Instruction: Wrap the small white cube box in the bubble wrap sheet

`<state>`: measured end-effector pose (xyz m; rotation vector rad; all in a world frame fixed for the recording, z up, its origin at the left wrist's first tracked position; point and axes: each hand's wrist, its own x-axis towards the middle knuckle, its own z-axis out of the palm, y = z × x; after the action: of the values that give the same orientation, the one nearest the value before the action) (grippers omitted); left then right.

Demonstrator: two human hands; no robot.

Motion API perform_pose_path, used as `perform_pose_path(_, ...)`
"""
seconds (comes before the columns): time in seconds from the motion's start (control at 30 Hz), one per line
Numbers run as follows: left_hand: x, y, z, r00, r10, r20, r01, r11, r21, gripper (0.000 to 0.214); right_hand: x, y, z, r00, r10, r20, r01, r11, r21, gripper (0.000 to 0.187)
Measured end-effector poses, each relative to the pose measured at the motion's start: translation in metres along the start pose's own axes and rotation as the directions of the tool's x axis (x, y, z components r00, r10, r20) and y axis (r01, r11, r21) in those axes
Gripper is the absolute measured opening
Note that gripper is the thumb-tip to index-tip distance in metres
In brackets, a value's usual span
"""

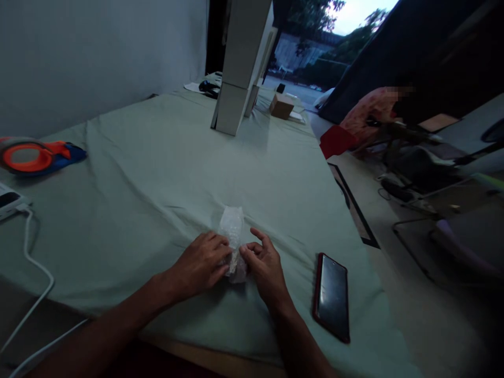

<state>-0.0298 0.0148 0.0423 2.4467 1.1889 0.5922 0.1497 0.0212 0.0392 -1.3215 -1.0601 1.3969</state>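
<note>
A strip of clear bubble wrap (232, 226) lies lengthwise on the cloth-covered table in front of me. Whether something is wrapped inside its near end, I cannot make out. From the left, my left hand (207, 260) grips the wrap's side with curled fingers, partly covering it. My right hand (264, 261) is at the opposite edge, its thumb and a finger pinched on the plastic while another finger sticks out. A dark phone (333, 296) in a red case lies to the right of my right hand.
A roll of orange tape (27, 158) is at the left, near a white device (11, 202) with a white cable (41, 265). Tall pale boxes (232, 107) stand farther back, with a small brown carton (281, 106) beyond. Off to the right, a person (368, 118) is beside chairs.
</note>
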Motion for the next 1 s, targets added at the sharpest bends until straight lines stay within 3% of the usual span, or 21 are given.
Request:
perform_pose_path(0.27, 0.007, -0.002, -0.003, 0.997, 0.054, 0.063, -0.047, 0.993, -0.111, 0.021, -0.001, 0.003, 0.002, 0.999, 0.029, -0.028, -0.027, 0.996, 0.088, 0.061)
perform_pose_path(0.47, 0.009, -0.002, -0.004, 0.995, 0.038, 0.089, -0.023, 0.986, -0.163, 0.02, -0.002, 0.0, 0.009, 0.999, 0.03, 0.011, -0.031, 0.998, 0.053, 0.068)
perform_pose_path(0.7, -0.002, -0.007, 0.015, 0.995, -0.009, -0.098, -0.019, 0.959, -0.282, 0.059, -0.009, -0.001, 0.0, 0.985, -0.002, 0.17, 0.016, 0.996, -0.082, 0.069)
perform_pose_path(0.83, -0.009, -0.003, 0.017, 0.979, -0.147, -0.139, 0.078, 0.907, -0.413, 0.063, -0.018, 0.006, -0.003, 0.959, -0.116, 0.258, 0.184, 0.949, -0.256, 0.065)
perform_pose_path(0.93, -0.009, 0.003, 0.016, 0.949, -0.271, -0.161, 0.162, 0.857, -0.489, 0.053, -0.025, 0.008, -0.003, 0.901, -0.255, 0.352, 0.405, 0.786, -0.468, 0.067)
perform_pose_path(1.0, -0.007, 0.007, 0.019, 0.927, -0.316, -0.203, 0.184, 0.854, -0.486, 0.041, -0.028, 0.006, -0.003, 0.865, -0.294, 0.406, 0.486, 0.692, -0.534, 0.069)
